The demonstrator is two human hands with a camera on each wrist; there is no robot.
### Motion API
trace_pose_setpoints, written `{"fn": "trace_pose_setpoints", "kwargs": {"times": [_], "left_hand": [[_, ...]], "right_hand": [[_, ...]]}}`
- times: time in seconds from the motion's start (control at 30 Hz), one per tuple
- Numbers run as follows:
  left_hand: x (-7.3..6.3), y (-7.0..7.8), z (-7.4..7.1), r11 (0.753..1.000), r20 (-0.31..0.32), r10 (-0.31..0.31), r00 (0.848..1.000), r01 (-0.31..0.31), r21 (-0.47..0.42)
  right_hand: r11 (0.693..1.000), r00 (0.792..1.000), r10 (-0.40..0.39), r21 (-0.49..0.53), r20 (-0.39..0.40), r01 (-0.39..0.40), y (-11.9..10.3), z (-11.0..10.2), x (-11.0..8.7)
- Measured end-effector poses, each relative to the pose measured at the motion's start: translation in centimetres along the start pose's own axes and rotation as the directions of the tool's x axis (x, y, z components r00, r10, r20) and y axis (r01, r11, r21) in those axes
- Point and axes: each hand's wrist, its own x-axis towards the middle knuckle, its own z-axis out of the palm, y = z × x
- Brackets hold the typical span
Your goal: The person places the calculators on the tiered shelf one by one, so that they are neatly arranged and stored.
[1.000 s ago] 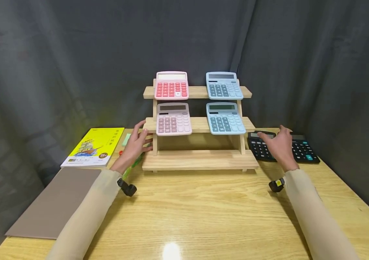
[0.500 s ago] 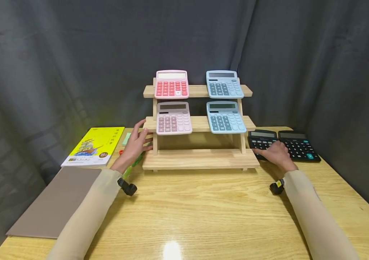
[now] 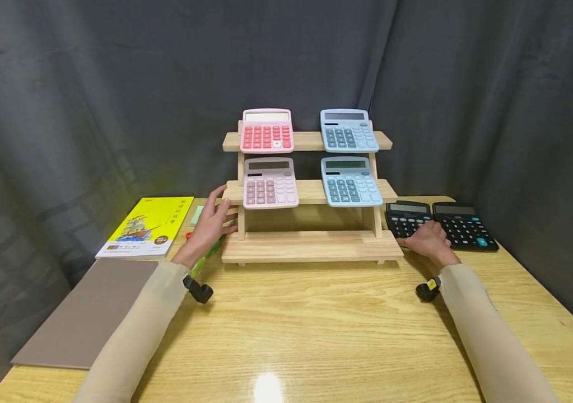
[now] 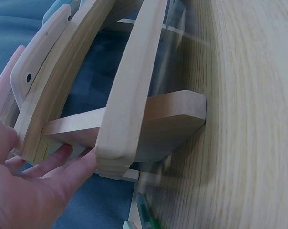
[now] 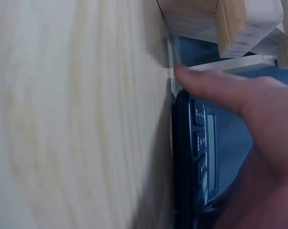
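My left hand (image 3: 207, 225) holds the left end of a tiered wooden display rack (image 3: 311, 246), thumb and fingers about the middle shelf's end in the left wrist view. Over the left of two black calculators (image 3: 401, 208), my right hand (image 3: 427, 240) grips its near part; the thumb lies along the left edge in the right wrist view and the other fingertips are hidden. The second black calculator (image 3: 460, 225) lies on its right. A pink calculator (image 3: 267, 130) and a blue one (image 3: 349, 130) lean on the top shelf, a mauve one (image 3: 270, 182) and another blue one (image 3: 350, 182) on the middle shelf.
At the left lie a yellow book (image 3: 147, 224) and a grey-brown flat board (image 3: 94, 313). Small green items (image 3: 198, 268) are partly hidden behind the left wrist. A dark curtain (image 3: 165, 84) encloses the back and sides of the wooden table (image 3: 316, 324).
My right hand has come down from above the black calculators onto the left one, its spread fingers drawing in. The left hand stays at the rack.
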Motion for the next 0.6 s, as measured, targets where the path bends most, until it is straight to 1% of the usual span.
{"fn": "trace_pose_setpoints", "kwargs": {"times": [0.23, 0.5, 0.6], "left_hand": [[0.16, -0.18, -0.14, 1.0, 0.004, 0.003, 1.0, -0.003, -0.014], [0.16, -0.3, -0.14, 1.0, 0.012, 0.002, 1.0, -0.002, -0.019], [0.11, -0.23, -0.18, 1.0, 0.005, 0.004, 1.0, -0.004, -0.016]], "right_hand": [[0.999, 0.999, 0.032, 0.003, -0.017, -0.032, 0.12, 0.4, 0.34], [0.998, 0.998, 0.024, 0.061, -0.058, -0.02, 0.31, 0.49, 0.42], [0.998, 0.998, 0.013, 0.063, -0.069, -0.008, 0.21, 0.23, 0.37]]}}
